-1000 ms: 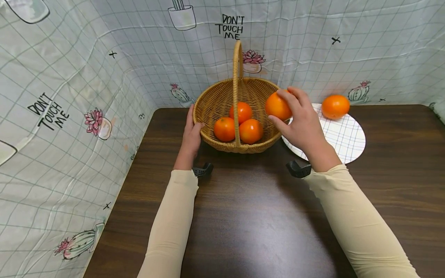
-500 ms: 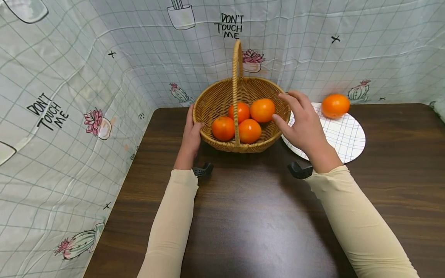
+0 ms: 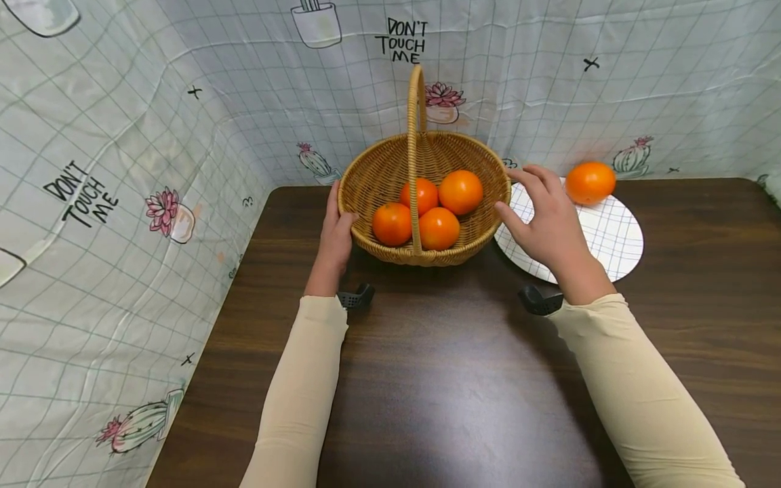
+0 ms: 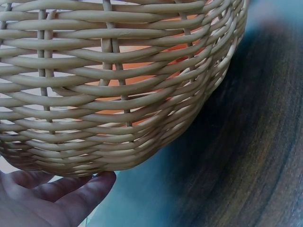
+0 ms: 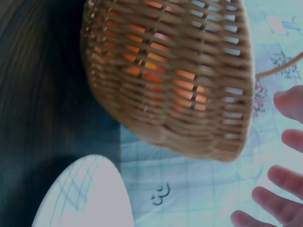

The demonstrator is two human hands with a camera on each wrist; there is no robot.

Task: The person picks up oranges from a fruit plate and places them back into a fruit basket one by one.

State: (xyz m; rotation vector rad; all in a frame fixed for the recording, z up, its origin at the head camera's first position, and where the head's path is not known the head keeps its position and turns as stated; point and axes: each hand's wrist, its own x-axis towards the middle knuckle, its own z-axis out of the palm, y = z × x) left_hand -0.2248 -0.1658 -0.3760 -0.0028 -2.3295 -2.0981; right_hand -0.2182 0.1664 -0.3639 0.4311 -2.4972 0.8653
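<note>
My left hand [image 3: 332, 237] grips the left side of a wicker basket [image 3: 378, 163], its thumb at the rim. In the left wrist view, fingertips [image 4: 102, 182] lie against the woven wall. Several oranges sit inside the basket; one orange [image 3: 460, 192] rests right of the tall handle [image 3: 413, 156]. My right hand [image 3: 552, 224] hovers by the basket's right rim with nothing in it, thumb and fingers spread. The right wrist view shows those fingers [image 5: 281, 203] apart from the basket.
A round white plate [image 3: 613, 237] with a blue grid lies right of the basket, partly behind my right hand. Another orange [image 3: 590, 181] sits at its back edge. A patterned cloth [image 3: 537, 102] hangs behind and left of the dark wooden table [image 3: 439, 379].
My right hand has let go of an orange, which now lies in the basket with the others. That hand has since drawn back to the right. My left hand stays on the basket.
</note>
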